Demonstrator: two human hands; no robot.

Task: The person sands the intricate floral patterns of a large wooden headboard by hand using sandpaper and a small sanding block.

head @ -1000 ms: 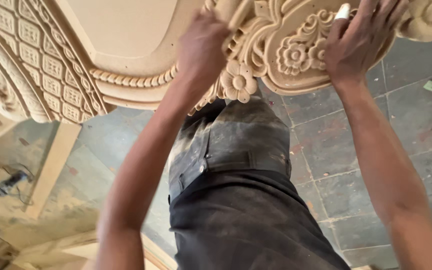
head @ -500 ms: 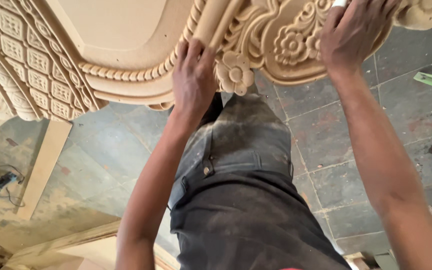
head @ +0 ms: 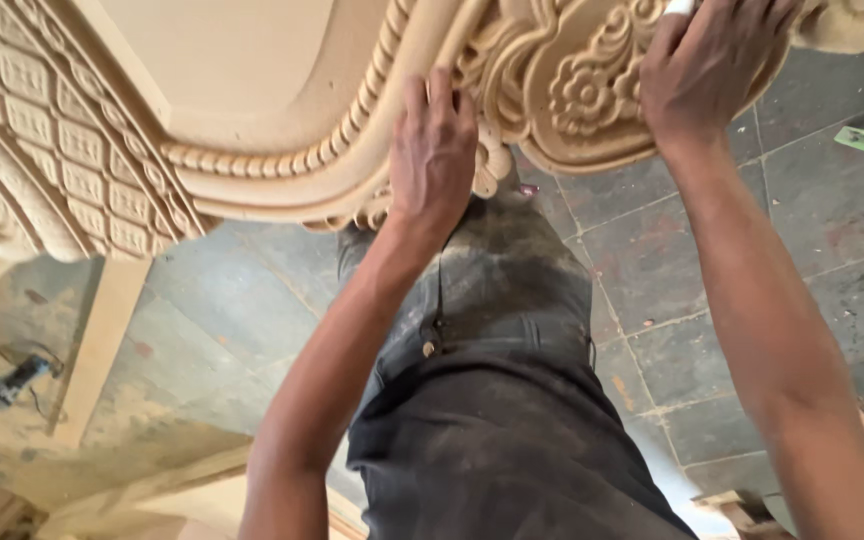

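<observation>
Under the carved panel (head: 282,110), tiled floor (head: 712,250).

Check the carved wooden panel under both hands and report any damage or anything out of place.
Nothing stands out. The carved panel shows no crack or break in its beaded edge and flower relief. The left hand rests flat on the scrolled rim; the right hand presses near the flower. A small power tool lies on the dusty floor.
</observation>
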